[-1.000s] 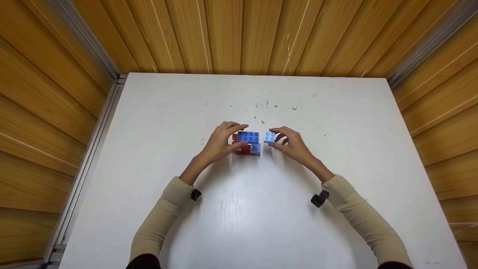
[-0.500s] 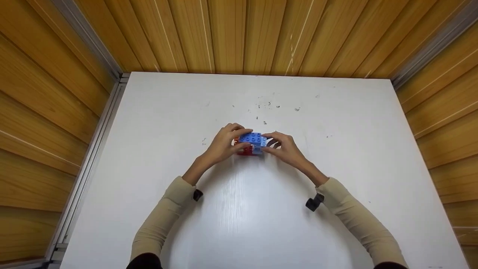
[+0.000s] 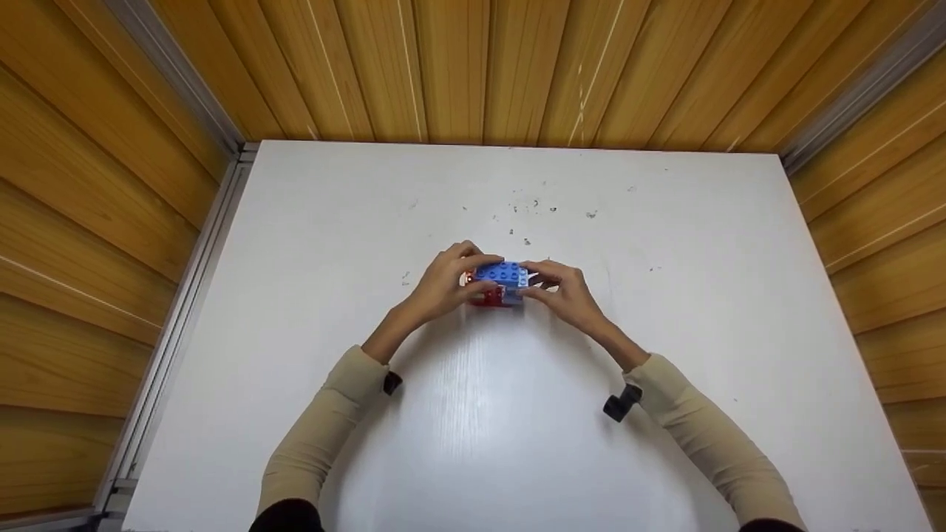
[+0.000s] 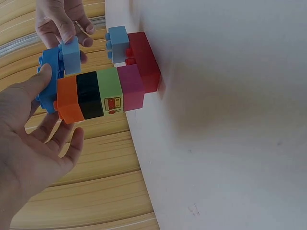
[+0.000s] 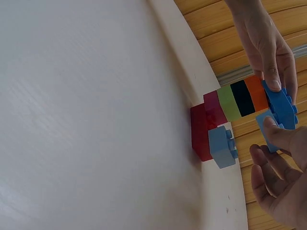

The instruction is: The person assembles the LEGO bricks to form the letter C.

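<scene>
In the head view, my left hand (image 3: 443, 287) pinches the long blue brick (image 3: 504, 273) between thumb and fingers. That brick tops a column seen in the left wrist view: orange brick (image 4: 70, 99), black brick (image 4: 89, 96), lime green brick (image 4: 109, 81) with a printed picture, and magenta brick (image 4: 132, 86). A red brick (image 4: 147, 62) is the base on the table. One light blue brick (image 5: 222, 147) sits on the base's other end. My right hand (image 3: 566, 292) pinches a second light blue brick (image 4: 71, 56), its studs against the underside of the blue brick's overhanging end.
The white table (image 3: 473, 414) reaches out around both hands, with small dark marks (image 3: 536, 203) beyond the bricks. Wood-patterned panels (image 3: 473, 66) stand along its back and sides. A metal rail (image 3: 188, 310) follows the left edge.
My right hand has moved left, bringing the light blue brick from beside the build to under the blue brick's right end. The left hand keeps hold of the blue brick and has barely shifted.
</scene>
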Tool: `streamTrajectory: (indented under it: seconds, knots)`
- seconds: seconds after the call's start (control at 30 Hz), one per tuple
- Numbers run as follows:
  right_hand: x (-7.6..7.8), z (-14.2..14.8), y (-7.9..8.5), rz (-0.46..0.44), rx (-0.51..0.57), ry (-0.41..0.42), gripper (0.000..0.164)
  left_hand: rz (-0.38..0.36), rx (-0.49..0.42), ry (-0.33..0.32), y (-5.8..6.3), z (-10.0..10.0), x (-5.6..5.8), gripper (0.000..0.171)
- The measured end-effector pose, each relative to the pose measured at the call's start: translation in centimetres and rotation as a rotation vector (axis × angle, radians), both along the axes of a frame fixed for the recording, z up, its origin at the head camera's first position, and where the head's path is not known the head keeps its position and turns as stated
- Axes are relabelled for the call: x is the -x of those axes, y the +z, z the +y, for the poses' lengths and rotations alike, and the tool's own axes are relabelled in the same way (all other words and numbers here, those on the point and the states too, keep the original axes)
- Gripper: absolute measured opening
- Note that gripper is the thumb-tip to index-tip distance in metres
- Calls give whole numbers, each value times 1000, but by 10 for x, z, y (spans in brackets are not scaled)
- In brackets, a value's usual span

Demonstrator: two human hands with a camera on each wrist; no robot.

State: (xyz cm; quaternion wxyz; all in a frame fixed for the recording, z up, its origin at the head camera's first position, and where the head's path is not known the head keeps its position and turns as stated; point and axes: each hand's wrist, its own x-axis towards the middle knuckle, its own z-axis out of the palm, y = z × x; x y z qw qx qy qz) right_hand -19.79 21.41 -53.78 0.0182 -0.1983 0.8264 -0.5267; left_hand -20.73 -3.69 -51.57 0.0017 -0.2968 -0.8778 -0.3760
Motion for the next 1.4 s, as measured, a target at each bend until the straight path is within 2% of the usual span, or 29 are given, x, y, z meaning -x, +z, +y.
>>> streamTrajectory:
  seconds: [0.3,0.43,0.53,0.67,0.9,1.17,1.4]
  knots:
    - [-5,-4,-8,-67,107,-66,41,10,9,4,1,2,2,41]
    - [-13,-7,3,-100,176,-63,40,16,-16,2,-1,1,2,42]
    - [-18,-10,11,-75,195,-69,39,15,-23,0,0,2,2,42]
    - [-20,-11,13,-51,191,-94,38,-5,-15,0,2,2,2,43]
    - [-20,-10,14,-122,192,-106,37,-24,-12,-3,1,2,4,43]
    - [-19,-9,19,-84,135,-70,39,-41,-39,-5,-1,0,4,43]
    - [-18,-7,20,-125,127,-37,41,-137,-150,-39,-9,-5,5,46]
